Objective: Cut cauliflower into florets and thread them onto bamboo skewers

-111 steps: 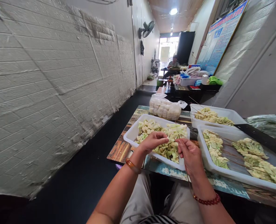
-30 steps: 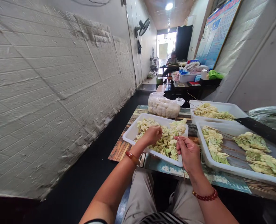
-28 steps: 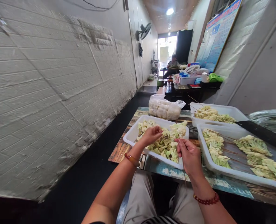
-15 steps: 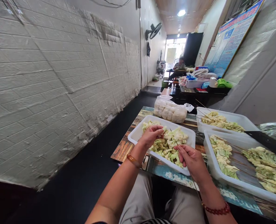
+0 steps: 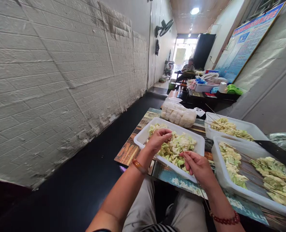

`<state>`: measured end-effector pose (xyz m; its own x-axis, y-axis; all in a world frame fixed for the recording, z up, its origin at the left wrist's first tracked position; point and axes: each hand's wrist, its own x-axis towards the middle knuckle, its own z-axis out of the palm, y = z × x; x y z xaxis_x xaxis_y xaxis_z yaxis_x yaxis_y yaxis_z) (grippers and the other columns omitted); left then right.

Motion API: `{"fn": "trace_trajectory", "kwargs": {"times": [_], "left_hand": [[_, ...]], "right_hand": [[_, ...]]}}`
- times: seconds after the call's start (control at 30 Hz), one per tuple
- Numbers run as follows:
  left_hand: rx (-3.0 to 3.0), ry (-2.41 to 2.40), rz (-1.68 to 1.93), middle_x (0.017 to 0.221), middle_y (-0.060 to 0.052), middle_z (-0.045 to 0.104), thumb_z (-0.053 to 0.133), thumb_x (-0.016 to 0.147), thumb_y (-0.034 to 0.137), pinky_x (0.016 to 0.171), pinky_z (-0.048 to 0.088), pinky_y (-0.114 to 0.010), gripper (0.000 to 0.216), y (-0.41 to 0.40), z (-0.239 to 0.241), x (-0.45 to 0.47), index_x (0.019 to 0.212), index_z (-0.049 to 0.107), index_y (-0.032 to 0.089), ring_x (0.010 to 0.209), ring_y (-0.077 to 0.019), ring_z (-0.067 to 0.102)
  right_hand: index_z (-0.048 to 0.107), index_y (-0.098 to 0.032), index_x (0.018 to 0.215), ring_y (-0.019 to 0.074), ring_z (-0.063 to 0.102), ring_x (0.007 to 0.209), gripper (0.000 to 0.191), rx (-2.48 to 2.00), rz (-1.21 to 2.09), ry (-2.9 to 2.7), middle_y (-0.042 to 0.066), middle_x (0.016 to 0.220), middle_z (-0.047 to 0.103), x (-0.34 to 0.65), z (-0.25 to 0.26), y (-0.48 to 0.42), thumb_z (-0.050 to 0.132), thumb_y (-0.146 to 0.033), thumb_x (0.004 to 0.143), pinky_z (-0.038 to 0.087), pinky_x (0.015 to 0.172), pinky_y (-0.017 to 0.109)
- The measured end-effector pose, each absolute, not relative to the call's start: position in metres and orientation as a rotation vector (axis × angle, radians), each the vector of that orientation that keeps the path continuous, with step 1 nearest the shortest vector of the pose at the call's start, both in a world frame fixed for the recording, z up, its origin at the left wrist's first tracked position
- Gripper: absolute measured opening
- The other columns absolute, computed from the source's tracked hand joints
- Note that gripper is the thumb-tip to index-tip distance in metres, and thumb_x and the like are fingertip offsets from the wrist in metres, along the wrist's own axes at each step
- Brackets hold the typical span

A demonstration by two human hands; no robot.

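Note:
My left hand (image 5: 159,140) is over a white tray (image 5: 143,146) of cut cauliflower (image 5: 170,153). Its thumb and fingers are pinched on what looks like a small cauliflower floret, mostly hidden by the fingers. Lower and to the right, my right hand (image 5: 197,166) grips a thin skewer (image 5: 202,194) between thumb and fingertips. The skewer's upper end points up toward the cauliflower in the tray, and its long shaft runs down past my right wrist.
At the right, a second white tray (image 5: 232,187) holds skewered cauliflower (image 5: 273,172), with another such tray (image 5: 251,124) behind it. A clear bag of pale round pieces (image 5: 178,114) lies behind the near tray. Farther back, a person (image 5: 189,66) sits at a table. A brick-patterned wall (image 5: 84,80) runs along the left.
The view has shifted slightly. My left hand has moved a little to the right relative to the tray's edge, still pinched; my right hand keeps its hold on the skewer.

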<state>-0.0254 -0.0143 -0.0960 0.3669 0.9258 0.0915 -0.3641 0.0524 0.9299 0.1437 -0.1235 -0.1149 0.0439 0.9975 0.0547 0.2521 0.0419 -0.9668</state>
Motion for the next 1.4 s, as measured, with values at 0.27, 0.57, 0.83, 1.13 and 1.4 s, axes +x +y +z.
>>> {"fn": "trace_trajectory", "kwargs": {"times": [0.27, 0.57, 0.83, 1.13, 1.4], "left_hand": [[1.116, 0.653, 1.119, 0.062, 0.001, 0.056, 0.078, 0.059, 0.036, 0.056, 0.032, -0.023, 0.03, -0.0134, -0.0988, -0.0259, 0.076, 0.067, 0.014, 0.056, -0.0074, 0.047], [1.131, 0.633, 1.128, 0.062, 0.002, 0.055, 0.077, 0.06, 0.037, 0.057, 0.033, -0.023, 0.03, -0.0139, -0.1009, -0.0262, 0.075, 0.066, 0.013, 0.056, -0.007, 0.045], [1.215, 0.651, 1.144, 0.064, 0.001, 0.057, 0.075, 0.061, 0.033, 0.06, 0.035, -0.023, 0.025, -0.0164, -0.0981, -0.0274, 0.071, 0.065, 0.012, 0.059, -0.0074, 0.047], [1.216, 0.663, 1.059, 0.056, 0.001, 0.055, 0.077, 0.058, 0.033, 0.055, 0.03, -0.023, 0.026, -0.0177, -0.0942, -0.0281, 0.065, 0.065, 0.011, 0.053, -0.0062, 0.043], [1.188, 0.642, 0.961, 0.053, 0.002, 0.053, 0.078, 0.057, 0.032, 0.052, 0.027, -0.022, 0.026, -0.0169, -0.0934, -0.0287, 0.062, 0.063, 0.011, 0.05, -0.0049, 0.041]], "right_hand": [[0.067, -0.016, 0.094, 0.0089, 0.041, 0.038, 0.046, -1.431, 0.996, -1.4, -0.004, 0.049, 0.051, 0.1419, -0.113, -0.125, 0.053, -0.059, 0.083, 0.03, 0.041, 0.022], [0.067, -0.016, 0.093, 0.0088, 0.04, 0.037, 0.046, -1.436, 0.999, -1.419, -0.004, 0.048, 0.05, 0.1408, -0.1125, -0.1255, 0.052, -0.058, 0.084, 0.028, 0.041, 0.022], [0.067, -0.014, 0.09, 0.0074, 0.037, 0.035, 0.047, -1.452, 0.998, -1.423, -0.005, 0.046, 0.048, 0.1387, -0.1075, -0.1285, 0.052, -0.058, 0.084, 0.026, 0.039, 0.021], [0.066, -0.013, 0.09, 0.0076, 0.038, 0.036, 0.047, -1.443, 0.937, -1.467, -0.004, 0.046, 0.047, 0.1391, -0.1112, -0.1292, 0.049, -0.057, 0.086, 0.028, 0.039, 0.021], [0.065, -0.014, 0.089, 0.0075, 0.037, 0.037, 0.043, -1.424, 0.926, -1.481, -0.005, 0.047, 0.046, 0.1397, -0.113, -0.1288, 0.049, -0.054, 0.087, 0.027, 0.04, 0.021]]}}
